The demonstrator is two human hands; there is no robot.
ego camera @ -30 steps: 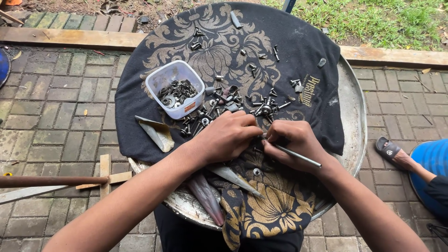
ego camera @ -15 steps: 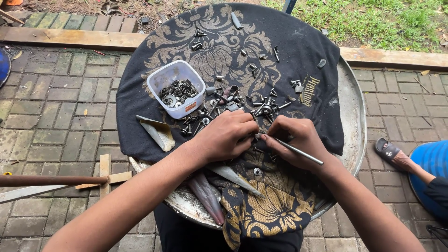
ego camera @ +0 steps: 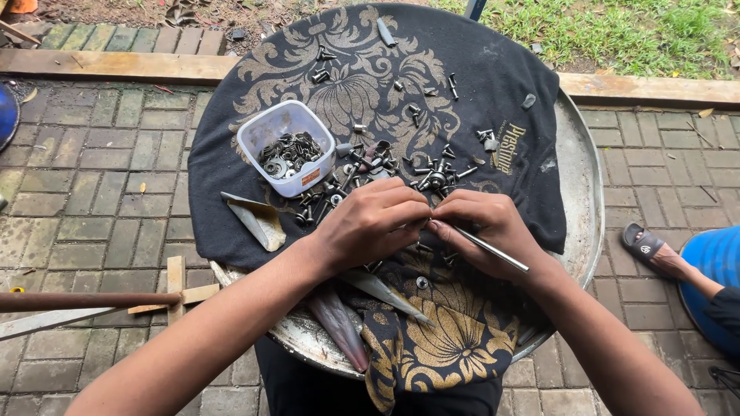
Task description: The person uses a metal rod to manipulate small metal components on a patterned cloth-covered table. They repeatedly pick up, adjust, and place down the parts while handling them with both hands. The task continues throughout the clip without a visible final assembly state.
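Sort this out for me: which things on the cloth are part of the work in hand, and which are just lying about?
In hand:
left hand and right hand, fingertips meeting
thin metal rod in the right hand
loose bolts and screws
tub of washers
dark patterned cloth on the round metal tray

Lying about:
dry pods
sandalled foot
wooden stick

You are working outdoors in a yard set up as a makeshift workshop: brick paving (ego camera: 116,200) underfoot, grass (ego camera: 640,31) beyond a wooden edging (ego camera: 108,65), loose bolts (ego camera: 432,173) spread on a cloth-covered metal tray (ego camera: 582,200).
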